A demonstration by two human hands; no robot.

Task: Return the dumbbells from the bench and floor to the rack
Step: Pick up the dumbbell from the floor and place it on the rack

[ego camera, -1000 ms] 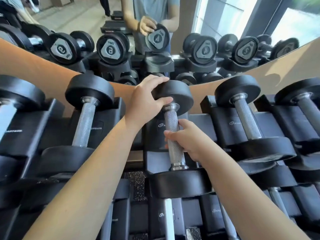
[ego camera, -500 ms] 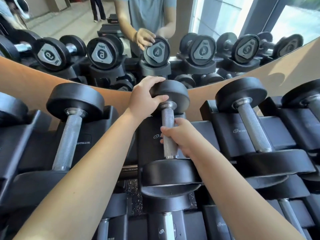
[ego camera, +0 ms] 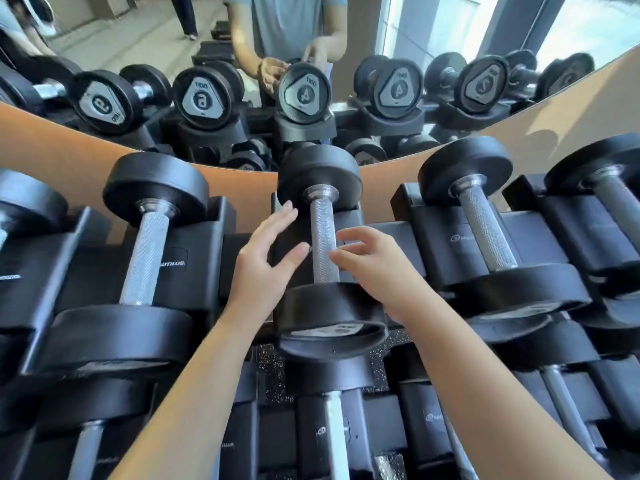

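Black dumbbell (ego camera: 323,244) rests in the rack (ego camera: 433,237) cradle. Left hand (ego camera: 263,261) at its nine o'clock, right hand (ego camera: 374,268) at three, fingers (ego camera: 277,226) apart, gripping nothing.

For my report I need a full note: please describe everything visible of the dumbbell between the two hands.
The dumbbell has two round black heads, seemingly rubber, joined by a knurled silver handle. It lies in a black cradle on the top row of the rack, pointing away from the camera. The left hand and right hand are open beside the handle; contact is unclear.
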